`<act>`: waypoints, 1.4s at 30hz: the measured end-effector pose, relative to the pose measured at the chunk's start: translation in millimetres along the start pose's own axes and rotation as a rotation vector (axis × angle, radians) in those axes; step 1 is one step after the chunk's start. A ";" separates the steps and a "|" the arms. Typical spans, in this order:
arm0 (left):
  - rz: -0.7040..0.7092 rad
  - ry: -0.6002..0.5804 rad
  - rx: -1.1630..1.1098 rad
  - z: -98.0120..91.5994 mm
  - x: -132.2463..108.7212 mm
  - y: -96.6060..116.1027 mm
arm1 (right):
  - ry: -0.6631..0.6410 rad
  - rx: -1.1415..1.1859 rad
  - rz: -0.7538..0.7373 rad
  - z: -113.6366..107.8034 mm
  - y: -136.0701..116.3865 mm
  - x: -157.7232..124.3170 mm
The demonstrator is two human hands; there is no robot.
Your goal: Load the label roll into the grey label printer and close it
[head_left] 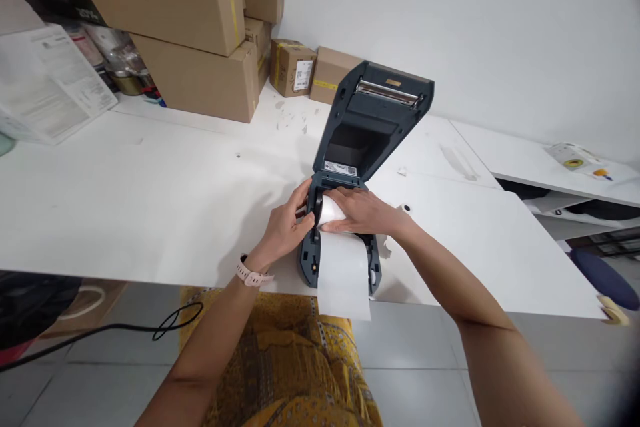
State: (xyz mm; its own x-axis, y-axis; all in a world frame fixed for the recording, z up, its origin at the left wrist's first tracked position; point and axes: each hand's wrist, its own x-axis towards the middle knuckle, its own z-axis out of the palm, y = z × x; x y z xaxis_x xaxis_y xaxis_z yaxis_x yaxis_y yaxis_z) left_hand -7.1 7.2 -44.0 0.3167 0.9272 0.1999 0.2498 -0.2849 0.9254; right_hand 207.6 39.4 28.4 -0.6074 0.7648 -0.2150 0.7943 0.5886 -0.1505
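Observation:
A dark grey label printer (311,260) stands at the table's front edge with its lid (383,117) raised. Inside it sits a white label roll (331,209), its loose strip (344,273) hanging forward past the edge. My right hand (365,212) is closed over the roll's top and right side; some of its fingers are hidden. At the printer's left wall, my left hand (289,223) grips the side, its thumb close to the black roll guide (319,208). Whether that thumb presses on the guide, I cannot tell.
Cardboard boxes (200,80) are stacked at the back left, with smaller cartons (293,67) beside them. Printed papers (45,83) lie far left. A small white roll (406,209) is right of the printer. A black cable (110,328) hangs below the table (125,213).

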 end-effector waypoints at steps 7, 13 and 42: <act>0.035 0.001 -0.009 0.0 -1.0 -3.4 | 0.382 -0.024 -0.107 51.2 -46.4 -78.3; 0.038 0.016 -0.014 1.0 -0.1 -2.6 | 0.486 -0.067 -0.003 90.0 -86.0 -104.4; -0.022 -0.034 -0.255 11.6 -1.5 -4.3 | 0.475 -0.023 0.027 91.3 -106.6 -118.2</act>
State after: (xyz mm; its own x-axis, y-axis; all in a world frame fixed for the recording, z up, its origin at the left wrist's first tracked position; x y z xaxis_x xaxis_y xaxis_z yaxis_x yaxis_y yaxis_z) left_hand 2.0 4.2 -52.1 0.3458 0.9224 0.1723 0.0197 -0.1907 0.9815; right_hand 195.7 -137.7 -18.3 -0.5288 0.8119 0.2474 0.8128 0.5684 -0.1279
